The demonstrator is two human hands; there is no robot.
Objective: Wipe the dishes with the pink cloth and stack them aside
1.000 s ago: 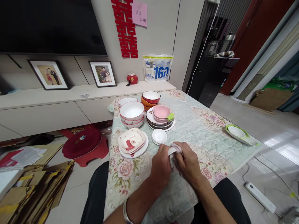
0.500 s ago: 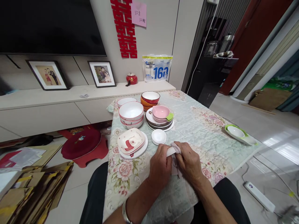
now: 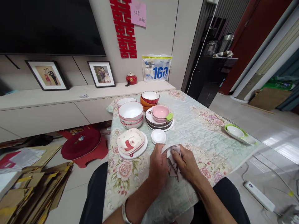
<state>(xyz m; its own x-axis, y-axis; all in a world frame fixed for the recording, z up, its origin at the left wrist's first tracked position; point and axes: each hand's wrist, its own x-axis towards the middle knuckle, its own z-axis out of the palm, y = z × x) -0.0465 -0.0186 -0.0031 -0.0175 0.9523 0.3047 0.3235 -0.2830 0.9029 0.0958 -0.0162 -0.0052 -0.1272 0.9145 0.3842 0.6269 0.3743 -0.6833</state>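
Observation:
Close to the table's front edge, my left hand (image 3: 158, 163) is closed around the side of a small white dish (image 3: 166, 148). Only the dish's curved rim shows; the rest is hidden by my fingers. My right hand (image 3: 189, 161) grips a pale pinkish cloth (image 3: 173, 168) and presses it with the thumb into the dish. The cloth's loose end hangs down between both hands. Just beyond them is a short stack of small white saucers (image 3: 158, 136). To the left, a cream rectangular bowl (image 3: 130, 140) with a red pattern rests on a white plate (image 3: 140, 153).
Farther back stand white bowls (image 3: 130, 111) with red rims, red and orange bowls (image 3: 149, 98), and stacked plates (image 3: 158, 123) under pink bowls (image 3: 161, 112). A green-and-white leaf-shaped dish (image 3: 238, 133) sits near the right edge of the floral tablecloth (image 3: 123, 174). A red stool (image 3: 80, 144) is left of the table.
My right hand has shifted slightly down and left, with the cloth moving from over the rim to inside the dish. The white rim has turned and shows more. The other dishes stay put.

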